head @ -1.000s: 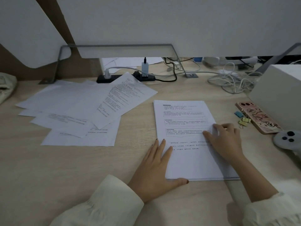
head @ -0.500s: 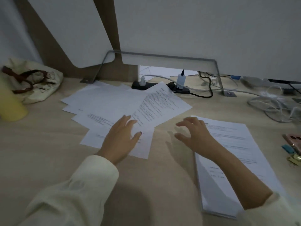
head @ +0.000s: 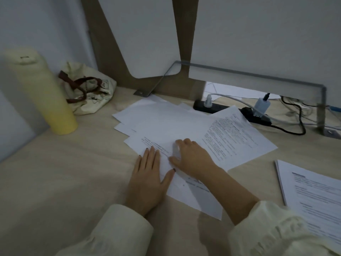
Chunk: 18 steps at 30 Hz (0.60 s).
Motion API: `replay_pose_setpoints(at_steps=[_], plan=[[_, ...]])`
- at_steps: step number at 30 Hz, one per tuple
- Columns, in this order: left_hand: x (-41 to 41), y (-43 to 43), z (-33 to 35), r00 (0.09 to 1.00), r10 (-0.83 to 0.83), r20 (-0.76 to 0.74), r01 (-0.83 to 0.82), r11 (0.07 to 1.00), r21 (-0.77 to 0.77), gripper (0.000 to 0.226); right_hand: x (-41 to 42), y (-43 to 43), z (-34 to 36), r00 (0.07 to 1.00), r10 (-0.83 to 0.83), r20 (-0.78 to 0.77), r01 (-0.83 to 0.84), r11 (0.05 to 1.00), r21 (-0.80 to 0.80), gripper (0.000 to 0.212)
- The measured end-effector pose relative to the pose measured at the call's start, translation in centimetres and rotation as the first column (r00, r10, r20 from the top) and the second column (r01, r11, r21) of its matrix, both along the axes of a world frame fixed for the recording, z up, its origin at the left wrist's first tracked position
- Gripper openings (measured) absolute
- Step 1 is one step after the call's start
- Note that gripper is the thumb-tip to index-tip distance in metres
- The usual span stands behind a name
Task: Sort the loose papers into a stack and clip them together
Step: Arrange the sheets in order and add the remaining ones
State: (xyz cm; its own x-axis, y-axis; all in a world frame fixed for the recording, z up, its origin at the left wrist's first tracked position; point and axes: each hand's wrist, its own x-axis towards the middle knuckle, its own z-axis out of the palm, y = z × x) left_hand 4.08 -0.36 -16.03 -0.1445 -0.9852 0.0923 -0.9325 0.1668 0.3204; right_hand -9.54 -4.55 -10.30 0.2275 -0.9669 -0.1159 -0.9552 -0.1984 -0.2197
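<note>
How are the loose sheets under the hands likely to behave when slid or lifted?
The loose sheets are thin and fanned out, so they would probably flop if lifted by one edge. On the smooth desk they likely slide over one another rather than move as a block; the left hand and right hand resting on them should steady them.

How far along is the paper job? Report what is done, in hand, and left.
Done: one squared stack lies at the right. In hand: the left hand lies flat at the edge of the scattered loose sheets and the right hand rests on them; whether it pinches one is unclear. Left: gather those sheets onto the stack and clip it; no clip is in view.
</note>
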Motion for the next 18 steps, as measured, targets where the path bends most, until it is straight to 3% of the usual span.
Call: replay_pose_setpoints(at_steps=[3,9,12,16,18], plan=[[0.0,0.2,-0.2,1.0,-0.007,0.013,0.007,1.0,0.004,0.083,0.2,-0.2,-0.4,0.989,0.075,-0.127,-0.087,0.992,-0.096,0.039],[0.5,0.4,-0.1,0.994,-0.069,0.089,0.07,0.997,-0.011,0.107,0.4,-0.9,-1.8,0.971,0.036,-0.236,-0.099,0.96,-0.261,0.025],[0.7,0.7,0.2,0.992,-0.097,0.08,0.098,0.995,-0.004,0.103,0.3,-0.7,-1.4,0.964,0.022,-0.266,-0.116,0.932,-0.344,0.032],[0.4,1.4,1.1,0.99,-0.131,0.042,0.13,0.991,0.024,0.088,0.4,-0.7,-0.4,0.97,0.159,-0.183,-0.191,0.966,-0.173,0.033],[0.1,1.6,1.6,0.986,-0.163,0.035,0.162,0.987,0.017,0.075,0.7,-0.7,-0.3,0.973,0.148,-0.178,-0.176,0.973,-0.152,0.037]])
